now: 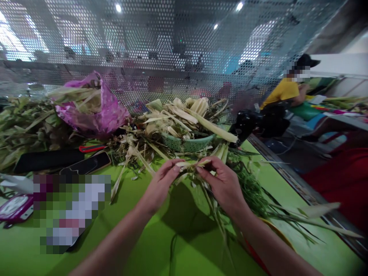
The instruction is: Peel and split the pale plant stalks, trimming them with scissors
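My left hand [162,180] and my right hand [222,184] are both raised over the green table [138,214]. Between them they pinch a pale green leafy stalk [191,165], each hand closed on one end of it. Long thin leaves [214,214] hang from the stalk toward the table. Just beyond my hands a green plastic basket [186,145] is heaped with pale husks and stalk pieces [184,113].
A purple plastic bag [97,111] with husks lies at the left, beside a pile of green leaves [25,122]. A dark phone [86,165] and a pink object [14,207] lie on the table. A perforated metal screen [172,50] stands behind. A person in a yellow shirt [283,92] sits at the right.
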Demonstrator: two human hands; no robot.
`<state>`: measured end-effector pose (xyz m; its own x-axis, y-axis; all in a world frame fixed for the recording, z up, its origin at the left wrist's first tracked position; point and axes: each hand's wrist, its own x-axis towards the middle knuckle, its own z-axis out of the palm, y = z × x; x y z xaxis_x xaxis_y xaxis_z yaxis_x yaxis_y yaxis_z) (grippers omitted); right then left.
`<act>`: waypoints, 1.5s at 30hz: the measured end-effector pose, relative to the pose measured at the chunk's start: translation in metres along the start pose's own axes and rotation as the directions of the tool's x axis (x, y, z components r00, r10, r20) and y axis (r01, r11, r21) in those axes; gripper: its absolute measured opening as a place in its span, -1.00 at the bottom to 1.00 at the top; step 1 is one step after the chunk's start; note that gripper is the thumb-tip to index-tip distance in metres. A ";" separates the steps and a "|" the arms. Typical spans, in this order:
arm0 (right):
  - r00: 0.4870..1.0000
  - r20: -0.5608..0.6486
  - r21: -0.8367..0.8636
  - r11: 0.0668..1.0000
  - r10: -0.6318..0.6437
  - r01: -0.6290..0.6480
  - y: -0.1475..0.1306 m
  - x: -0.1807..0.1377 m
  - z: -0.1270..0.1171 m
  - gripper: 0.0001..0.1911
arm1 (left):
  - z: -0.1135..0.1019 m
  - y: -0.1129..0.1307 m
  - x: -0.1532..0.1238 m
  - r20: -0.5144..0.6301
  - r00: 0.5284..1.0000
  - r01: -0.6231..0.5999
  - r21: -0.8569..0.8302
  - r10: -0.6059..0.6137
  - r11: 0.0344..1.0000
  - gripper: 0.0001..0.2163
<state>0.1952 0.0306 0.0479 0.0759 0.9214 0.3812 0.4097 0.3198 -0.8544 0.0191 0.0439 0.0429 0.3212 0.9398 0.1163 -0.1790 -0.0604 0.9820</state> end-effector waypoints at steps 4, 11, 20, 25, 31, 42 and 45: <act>0.998 0.037 -0.135 0.990 -0.040 0.045 -0.003 -0.002 -0.001 -0.97 | -0.004 0.007 -0.001 -0.038 0.998 -0.042 0.063 0.045 0.997 -0.65; 0.997 0.070 0.013 1.000 -0.018 0.017 -0.005 -0.006 0.002 -0.96 | -0.003 0.002 0.001 -0.058 0.998 -0.013 0.077 0.017 0.997 -0.73; 0.994 0.007 0.275 0.955 0.111 -0.108 -0.011 -0.002 0.002 -0.93 | -0.001 -0.008 0.002 0.086 0.955 0.296 -0.295 -0.283 0.909 -0.64; 0.997 0.076 0.173 0.984 0.032 -0.045 -0.009 -0.003 0.001 -0.96 | -0.001 -0.005 0.004 0.087 0.969 0.244 -0.195 -0.231 0.950 -0.72; 0.993 0.111 0.201 0.977 0.046 -0.067 -0.008 -0.006 0.004 -0.96 | 0.001 -0.014 0.003 0.091 0.979 0.195 -0.182 -0.181 0.964 -0.78; 0.912 0.195 0.543 0.734 0.362 -0.408 -0.011 -0.002 0.007 -0.85 | 0.006 -0.021 0.001 0.067 0.991 0.131 -0.202 -0.119 0.971 -0.77; 0.940 0.156 0.491 0.802 0.302 -0.339 -0.009 0.000 0.005 -0.85 | 0.004 -0.020 0.003 0.123 0.978 0.186 -0.160 -0.167 0.969 -0.76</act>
<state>0.1868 0.0284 0.0537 0.0530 0.9976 0.0452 -0.1438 0.0525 -0.9882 0.0273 0.0467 0.0244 0.4584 0.8882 -0.0320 -0.2628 0.1698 0.9498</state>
